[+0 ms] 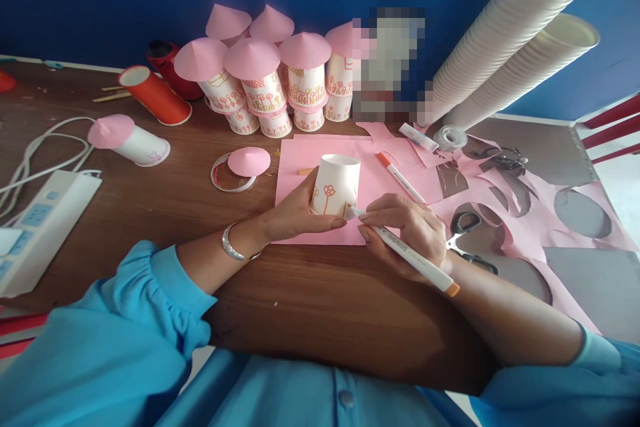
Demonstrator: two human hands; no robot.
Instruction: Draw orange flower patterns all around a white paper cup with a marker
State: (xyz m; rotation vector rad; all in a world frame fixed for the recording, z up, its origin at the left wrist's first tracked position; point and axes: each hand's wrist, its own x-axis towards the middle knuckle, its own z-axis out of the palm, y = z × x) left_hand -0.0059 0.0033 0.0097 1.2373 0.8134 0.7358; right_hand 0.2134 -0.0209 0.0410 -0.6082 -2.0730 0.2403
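Observation:
My left hand (300, 213) is wrapped round a white paper cup (341, 177), which stands bottom-up over a pink paper sheet (300, 153). A red flower and some yellowish-brown strokes are drawn on the cup's side. In my right hand (407, 233) is a white marker (415, 260) with an orange-brown end, its tip at the cup's lower right side. Another marker with an orange-red cap (400, 177) lies on the pink sheet behind my right hand. Black-handled scissors (463, 233) rest beside my right wrist, partly hidden.
Several decorated cups with pink cone roofs (253, 60) stand at the back. Two tall stacks of paper cups (500, 33) lean against the wall at right, near a tape roll (451, 138) and pink paper scraps (525, 213). A power strip (55, 230) lies left.

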